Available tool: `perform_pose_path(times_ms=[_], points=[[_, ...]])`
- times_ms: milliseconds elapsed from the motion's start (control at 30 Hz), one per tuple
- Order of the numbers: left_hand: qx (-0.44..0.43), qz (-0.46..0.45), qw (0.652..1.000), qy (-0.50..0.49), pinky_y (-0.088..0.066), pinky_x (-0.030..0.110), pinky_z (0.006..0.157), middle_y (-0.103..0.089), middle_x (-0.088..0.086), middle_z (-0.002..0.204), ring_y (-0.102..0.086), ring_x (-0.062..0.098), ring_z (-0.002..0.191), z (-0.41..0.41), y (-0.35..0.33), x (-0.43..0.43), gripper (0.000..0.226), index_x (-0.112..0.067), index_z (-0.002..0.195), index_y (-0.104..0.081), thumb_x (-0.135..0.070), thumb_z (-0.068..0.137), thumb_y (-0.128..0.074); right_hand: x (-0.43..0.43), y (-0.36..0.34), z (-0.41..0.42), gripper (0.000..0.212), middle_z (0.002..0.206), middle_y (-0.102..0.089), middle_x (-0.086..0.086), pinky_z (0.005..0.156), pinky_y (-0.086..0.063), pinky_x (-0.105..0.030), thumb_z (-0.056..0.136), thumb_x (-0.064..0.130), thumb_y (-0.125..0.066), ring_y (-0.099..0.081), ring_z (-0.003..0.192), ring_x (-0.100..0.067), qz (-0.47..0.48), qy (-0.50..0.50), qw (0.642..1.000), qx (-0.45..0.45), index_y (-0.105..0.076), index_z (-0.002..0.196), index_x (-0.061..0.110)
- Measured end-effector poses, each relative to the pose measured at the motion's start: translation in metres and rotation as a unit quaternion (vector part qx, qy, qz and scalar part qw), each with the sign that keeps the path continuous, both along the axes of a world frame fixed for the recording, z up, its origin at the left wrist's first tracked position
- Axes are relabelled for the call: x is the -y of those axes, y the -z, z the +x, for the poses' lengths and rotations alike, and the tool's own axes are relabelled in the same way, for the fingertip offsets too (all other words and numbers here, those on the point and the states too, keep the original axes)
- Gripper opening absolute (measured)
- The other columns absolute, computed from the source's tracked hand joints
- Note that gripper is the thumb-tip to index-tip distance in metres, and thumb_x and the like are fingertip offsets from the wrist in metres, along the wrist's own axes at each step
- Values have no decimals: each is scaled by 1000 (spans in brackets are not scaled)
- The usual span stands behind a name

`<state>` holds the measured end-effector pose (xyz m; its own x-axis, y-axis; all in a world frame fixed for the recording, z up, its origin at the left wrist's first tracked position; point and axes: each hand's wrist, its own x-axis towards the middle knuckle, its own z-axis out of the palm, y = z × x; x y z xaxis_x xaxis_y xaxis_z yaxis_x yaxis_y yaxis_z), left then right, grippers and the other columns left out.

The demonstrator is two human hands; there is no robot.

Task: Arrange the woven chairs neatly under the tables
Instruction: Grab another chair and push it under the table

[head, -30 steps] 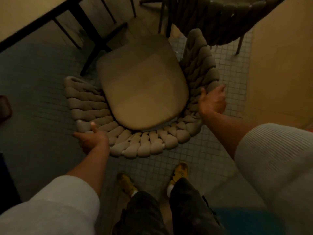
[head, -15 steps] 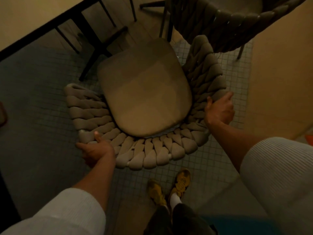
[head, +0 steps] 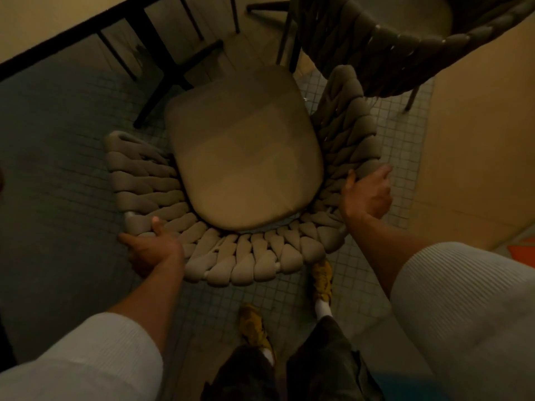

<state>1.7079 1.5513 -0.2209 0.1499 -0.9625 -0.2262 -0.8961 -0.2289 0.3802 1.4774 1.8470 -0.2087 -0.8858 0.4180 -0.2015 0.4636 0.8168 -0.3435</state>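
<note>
A woven chair (head: 237, 261) with a thick braided beige backrest and a tan seat cushion (head: 246, 157) stands on the tiled floor directly below me. My left hand (head: 152, 250) grips the left rear of the backrest rim, thumb on top. My right hand (head: 366, 195) holds the right side of the rim, fingers wrapped around the outside. The seat front points toward a table (head: 43, 21) at the upper left, whose dark edge and black legs (head: 162, 68) show. A second woven chair (head: 405, 47), darker, stands at the upper right.
A pale wall or panel (head: 477, 140) runs along the right side. My feet in yellow shoes (head: 256, 325) stand just behind the chair on small grey tiles. Black table legs and struts sit close to the seat's front left corner.
The chair and both hands have slid slightly toward the table and the second chair; my feet have stepped forward behind it. Both hands keep their hold.
</note>
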Motion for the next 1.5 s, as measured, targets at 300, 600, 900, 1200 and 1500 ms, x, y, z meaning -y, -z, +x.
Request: perform_pose_path(times_ms=[300,600,900,1200,1500], points=[[32,8,999,-14,-40,57,106,-54,32,141,-51,50,131,-5,-7,-3,83,-11,155,-29,-58,95,-62,-1,0,0,69,136,-59,-16,94,-49,-47,98,43,-61,-62,117,-40,-3,-3,1000,-1,-35,150,6],[9,3,1000,-17,-47,57,99,-58,30,135,-55,49,126,-1,-13,-8,68,-12,139,-41,-47,90,-72,-2,6,-2,63,127,-63,-19,87,-50,-46,98,47,-60,-64,111,-42,-2,-5,1000,17,-38,143,7],[-93,11,994,-55,-47,48,102,-58,28,140,-54,44,131,10,-14,-32,72,-4,143,-44,-45,91,-72,-5,10,-4,66,128,-63,-24,93,-49,-48,99,49,-56,-64,113,-43,0,-14,1000,10,-36,145,6],[-82,12,994,-67,-49,51,93,-64,34,125,-59,50,119,30,-13,-56,53,3,131,-45,-34,98,-65,-9,5,0,71,136,-58,-21,97,-48,-50,101,49,-55,-61,119,-42,0,-53,998,19,-33,151,4],[-87,28,988,-121,-49,54,96,-59,39,129,-57,51,123,48,-12,-71,59,4,128,-47,-35,93,-74,-10,-2,4,71,135,-58,-22,95,-48,-48,101,48,-55,-60,120,-42,-30,-94,995,21,-29,153,5]])
